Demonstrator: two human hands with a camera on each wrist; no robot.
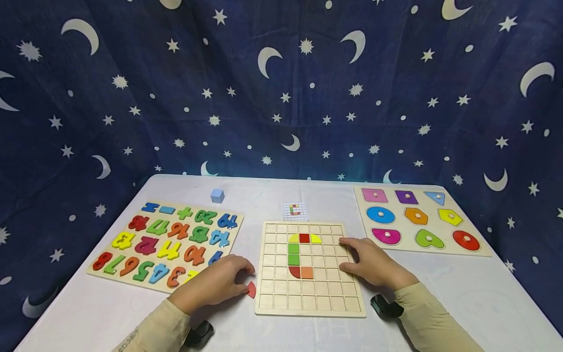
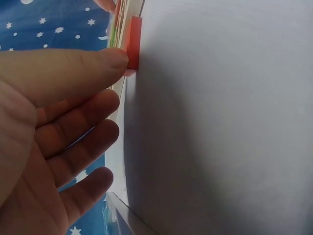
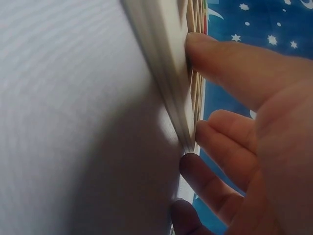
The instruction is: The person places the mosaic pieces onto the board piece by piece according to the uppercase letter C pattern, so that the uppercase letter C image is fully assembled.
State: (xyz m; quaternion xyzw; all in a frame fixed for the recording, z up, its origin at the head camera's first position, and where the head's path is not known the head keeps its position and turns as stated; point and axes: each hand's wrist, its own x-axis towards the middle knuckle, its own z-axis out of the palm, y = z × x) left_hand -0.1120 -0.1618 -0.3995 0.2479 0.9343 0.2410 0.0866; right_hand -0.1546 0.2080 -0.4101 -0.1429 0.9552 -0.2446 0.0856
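Note:
A wooden grid board lies in the middle of the table, bearing a C-like row of coloured pieces: a red square, a yellow quarter-round at each side of it, green squares below, then a dark red quarter-round and an orange square. Left of the board lies a loose red quarter-round piece. My left hand has its thumb tip at this piece, the other fingers spread apart from it. My right hand rests its thumb and fingertips on the board's right edge.
A small pattern card lies behind the board. A number puzzle is at left, partly behind my left hand, and a knobbed shape puzzle at right. A blue cube stands at the back. A starry cloth hangs behind the table.

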